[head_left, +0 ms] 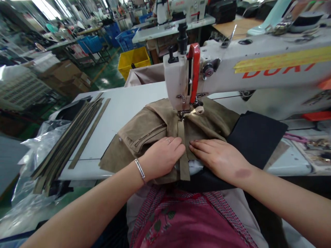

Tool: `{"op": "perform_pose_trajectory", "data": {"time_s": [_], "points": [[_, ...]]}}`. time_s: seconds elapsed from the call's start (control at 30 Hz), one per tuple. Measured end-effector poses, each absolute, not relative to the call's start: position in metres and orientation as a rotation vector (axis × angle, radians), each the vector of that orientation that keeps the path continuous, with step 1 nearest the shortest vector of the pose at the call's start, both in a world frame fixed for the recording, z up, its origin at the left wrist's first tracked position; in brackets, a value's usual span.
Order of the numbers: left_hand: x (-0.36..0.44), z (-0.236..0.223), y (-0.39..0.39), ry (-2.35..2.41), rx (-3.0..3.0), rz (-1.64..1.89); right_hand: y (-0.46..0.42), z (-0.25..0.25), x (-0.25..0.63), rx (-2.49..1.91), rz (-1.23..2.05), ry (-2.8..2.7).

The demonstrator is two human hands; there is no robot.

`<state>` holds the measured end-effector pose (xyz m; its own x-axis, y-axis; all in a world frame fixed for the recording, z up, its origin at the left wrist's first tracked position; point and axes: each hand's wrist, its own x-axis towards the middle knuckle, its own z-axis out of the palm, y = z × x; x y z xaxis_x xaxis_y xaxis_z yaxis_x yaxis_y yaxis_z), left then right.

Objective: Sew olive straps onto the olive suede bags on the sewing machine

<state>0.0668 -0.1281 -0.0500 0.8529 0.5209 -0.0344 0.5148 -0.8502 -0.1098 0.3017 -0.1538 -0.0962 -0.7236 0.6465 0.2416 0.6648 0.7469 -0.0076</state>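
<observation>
An olive-brown fabric piece (148, 120) with a zippered slit lies under the needle and presser foot of a white sewing machine (176, 82). A narrow strip of matching fabric (184, 168) runs from the presser foot down toward me, along a seam. My left hand (164, 155), wearing a ring, is curled with its fingers together at the strip's left edge, pressing on the fabric; its fingertips are partly hidden. To the right of the strip, my right hand (219, 156) lies flat on the fabric, fingers stretched out. A black panel (256, 137) lies beyond its wrist.
Many loose olive strips (69, 141) are piled at the table's left end, with one single strip (90, 132) beside them. Clear plastic wrap (41, 137) hangs beneath the pile. A yellow bin (133, 62) stands behind the white table (124, 103). Purple-handled scissors (296, 137) lie at right.
</observation>
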Motion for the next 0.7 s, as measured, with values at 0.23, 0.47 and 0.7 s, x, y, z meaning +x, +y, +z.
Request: {"op": "perform_pose_trajectory", "data": {"time_s": [0.23,0.47,0.7], "points": [[0.073,-0.040,-0.137,-1.165,-2.771,0.251,-0.152,-0.095,0.305,-1.016,-0.052,-2.701],[0.074,-0.053,-0.137,-0.953,-2.851,0.134,-0.163,-0.084,0.289,-1.151,-0.082,-2.694],[0.064,-0.053,-0.125,-1.099,-3.190,-0.100,-0.165,-0.087,0.284,-1.103,0.046,-2.693]]}}
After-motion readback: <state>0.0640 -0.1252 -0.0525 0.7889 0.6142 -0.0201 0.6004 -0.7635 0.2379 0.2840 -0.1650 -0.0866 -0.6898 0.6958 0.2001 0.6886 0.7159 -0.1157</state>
